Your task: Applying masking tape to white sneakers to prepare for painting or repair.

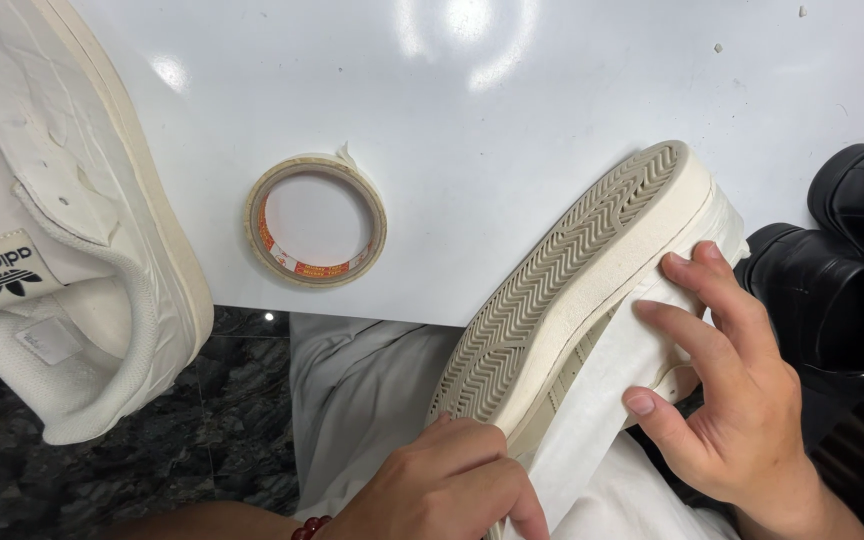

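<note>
Tape roll [316,220] lies on the table [552,90] — between two shoes [62,230] [572,290].

- The sneaker [592,290] has a cream rim and a grey-beige sole cut in a zigzag herringbone tread; its side is wrapped in white.
- The second sneaker [62,230] is white with a cream sole edge and a black mark on its tongue.
- The tape roll [316,220] is beige, its inner core orange-red and white.
- The table [512,90] is glossy white.
- The floor [222,420] is dark and speckled, perhaps stone.
- The shoes [847,270] are shiny black.
- The bead bracelet [309,527] looks dark red.
</note>
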